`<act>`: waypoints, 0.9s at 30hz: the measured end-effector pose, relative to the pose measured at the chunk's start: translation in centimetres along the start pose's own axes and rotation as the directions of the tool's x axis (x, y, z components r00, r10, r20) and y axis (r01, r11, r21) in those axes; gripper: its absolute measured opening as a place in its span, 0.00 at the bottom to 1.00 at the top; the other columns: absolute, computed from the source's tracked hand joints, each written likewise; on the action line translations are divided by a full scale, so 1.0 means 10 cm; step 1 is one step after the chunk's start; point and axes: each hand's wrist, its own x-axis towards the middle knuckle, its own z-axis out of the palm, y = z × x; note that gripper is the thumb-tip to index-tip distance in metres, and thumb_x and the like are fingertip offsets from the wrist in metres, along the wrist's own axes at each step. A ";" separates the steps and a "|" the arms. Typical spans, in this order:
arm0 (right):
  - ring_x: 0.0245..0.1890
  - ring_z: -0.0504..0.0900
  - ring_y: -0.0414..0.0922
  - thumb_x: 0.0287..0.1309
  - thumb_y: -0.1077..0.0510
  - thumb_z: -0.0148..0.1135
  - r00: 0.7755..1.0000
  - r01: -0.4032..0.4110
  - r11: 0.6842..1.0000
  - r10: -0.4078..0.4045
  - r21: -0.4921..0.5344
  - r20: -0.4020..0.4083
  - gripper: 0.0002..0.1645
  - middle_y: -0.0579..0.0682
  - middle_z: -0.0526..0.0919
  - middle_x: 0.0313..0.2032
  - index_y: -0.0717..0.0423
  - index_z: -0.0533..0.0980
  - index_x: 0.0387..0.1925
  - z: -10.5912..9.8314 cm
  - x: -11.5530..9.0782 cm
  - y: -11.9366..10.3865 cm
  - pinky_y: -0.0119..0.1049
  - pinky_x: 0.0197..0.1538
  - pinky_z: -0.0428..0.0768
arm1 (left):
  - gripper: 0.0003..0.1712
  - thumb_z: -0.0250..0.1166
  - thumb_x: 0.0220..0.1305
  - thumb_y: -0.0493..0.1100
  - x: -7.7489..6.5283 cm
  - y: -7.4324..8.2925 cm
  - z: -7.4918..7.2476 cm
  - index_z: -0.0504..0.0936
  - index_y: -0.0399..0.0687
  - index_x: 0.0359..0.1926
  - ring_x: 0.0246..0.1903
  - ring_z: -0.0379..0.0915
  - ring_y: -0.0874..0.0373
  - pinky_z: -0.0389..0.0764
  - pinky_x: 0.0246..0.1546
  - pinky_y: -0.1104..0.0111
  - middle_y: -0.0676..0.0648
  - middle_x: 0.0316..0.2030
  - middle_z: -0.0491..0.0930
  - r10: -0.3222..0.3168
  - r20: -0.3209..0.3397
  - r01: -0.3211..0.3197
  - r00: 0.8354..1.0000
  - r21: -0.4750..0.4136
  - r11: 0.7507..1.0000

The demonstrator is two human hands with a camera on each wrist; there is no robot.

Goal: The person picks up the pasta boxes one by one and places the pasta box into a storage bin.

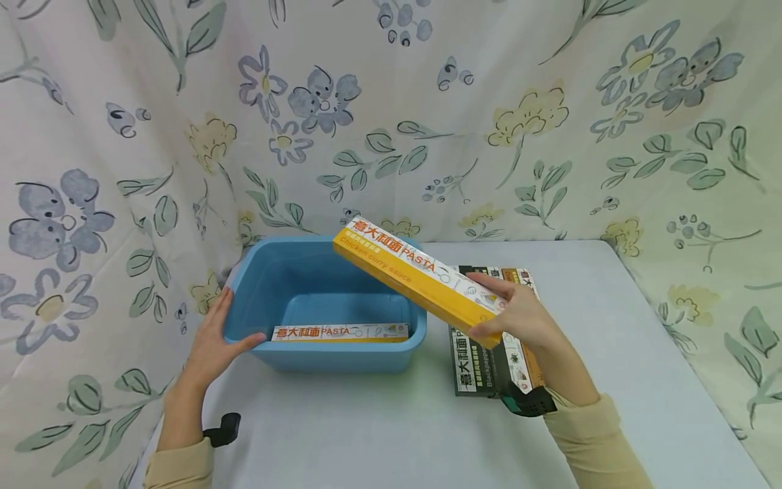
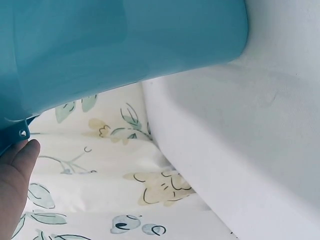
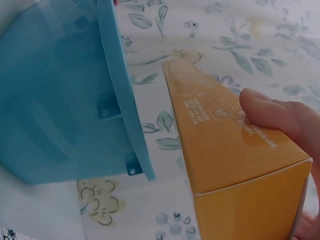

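Observation:
My right hand (image 1: 519, 314) grips one end of a long yellow-and-white pasta box (image 1: 415, 275), thumb along its side. The box slants up to the left, its far end over the right part of a blue plastic bin (image 1: 336, 360). In the right wrist view the thumb presses the box's orange face (image 3: 230, 145) beside the bin wall (image 3: 60, 100). My left hand (image 1: 210, 339) holds the bin's left rim, thumb over the front corner. Inside the bin, against the front wall, lies another yellow-and-white pasta box (image 1: 342, 332).
Right of the bin, several pasta boxes lie on the white table, a black one (image 1: 470, 367) among them, partly hidden beneath my right hand and forearm. A floral cloth (image 1: 391, 170) hangs behind the table (image 1: 342, 428) and along its sides.

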 end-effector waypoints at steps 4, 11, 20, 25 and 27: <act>0.49 0.69 0.54 0.33 0.68 0.77 1.000 0.002 1.000 -0.002 -0.027 0.014 0.55 0.62 0.68 0.60 0.60 0.65 0.69 0.03 0.08 -0.01 0.32 0.42 0.79 | 0.63 0.72 0.52 0.58 0.00 0.00 0.00 0.43 0.40 0.76 0.70 0.39 0.27 0.52 0.57 0.27 0.38 0.76 0.40 0.010 -0.008 -0.010 1.000 -0.004 1.000; 0.48 0.70 0.54 0.33 0.68 0.78 0.999 0.010 0.998 -0.007 -0.056 0.050 0.54 0.63 0.70 0.59 0.59 0.67 0.68 0.09 0.19 -0.04 0.33 0.41 0.79 | 0.63 0.72 0.52 0.58 0.00 0.00 0.00 0.43 0.40 0.76 0.70 0.39 0.27 0.52 0.57 0.27 0.36 0.76 0.40 0.020 -0.011 -0.020 1.000 -0.003 1.000; 0.48 0.70 0.53 0.31 0.68 0.77 0.994 0.054 0.996 -0.047 -0.070 0.099 0.53 0.62 0.72 0.58 0.62 0.68 0.67 0.12 0.29 -0.10 0.32 0.42 0.78 | 0.63 0.72 0.53 0.58 0.00 -0.02 -0.01 0.42 0.41 0.77 0.71 0.38 0.28 0.51 0.58 0.28 0.37 0.76 0.40 0.023 0.005 -0.023 1.000 -0.021 1.000; 0.48 0.71 0.53 0.30 0.67 0.78 0.992 0.057 0.994 -0.046 -0.092 0.121 0.55 0.62 0.73 0.58 0.62 0.67 0.67 0.15 0.36 -0.15 0.34 0.43 0.77 | 0.63 0.71 0.54 0.58 0.00 -0.03 -0.01 0.41 0.42 0.77 0.71 0.36 0.29 0.50 0.58 0.27 0.38 0.76 0.39 0.017 0.017 -0.016 1.000 -0.038 0.999; 0.48 0.71 0.53 0.31 0.67 0.78 0.990 0.066 0.992 -0.052 -0.107 0.130 0.54 0.62 0.73 0.57 0.62 0.67 0.67 0.17 0.39 -0.18 0.35 0.44 0.77 | 0.63 0.71 0.54 0.57 0.00 -0.03 0.00 0.41 0.43 0.77 0.71 0.36 0.29 0.49 0.58 0.27 0.38 0.76 0.39 0.014 0.016 -0.013 1.000 -0.042 0.999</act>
